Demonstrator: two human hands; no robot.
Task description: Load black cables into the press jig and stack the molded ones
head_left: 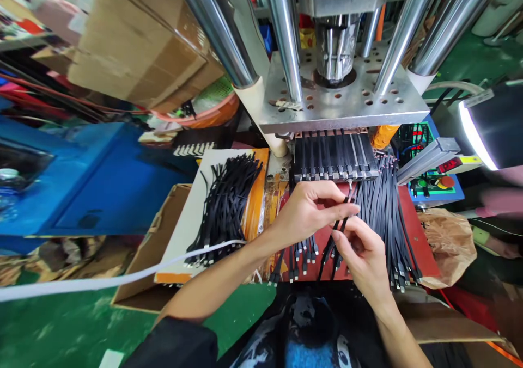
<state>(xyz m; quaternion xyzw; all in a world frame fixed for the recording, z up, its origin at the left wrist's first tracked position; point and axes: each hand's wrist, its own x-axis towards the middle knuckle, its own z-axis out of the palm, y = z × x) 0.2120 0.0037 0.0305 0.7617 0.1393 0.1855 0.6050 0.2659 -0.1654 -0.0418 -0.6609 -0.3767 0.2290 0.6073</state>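
Note:
My left hand pinches a flat black USB cable between thumb and fingertips, just in front of the mould. Lower and to the right, my right hand has thumb and fingers closed on black cable near its fingertips. Whether both hands grip the same cable I cannot tell. The black slotted mould lies under the press plate with several cables set side by side in it, their metal plugs along its front edge. A thick bunch of black cables lies right of the mould, and more cable ends hang below my hands.
Above the mould is the steel press plate between upright steel columns. A cable pile lies on a white board at the left. At right stand a control box with buttons and a lit lamp. A white cord crosses the left side.

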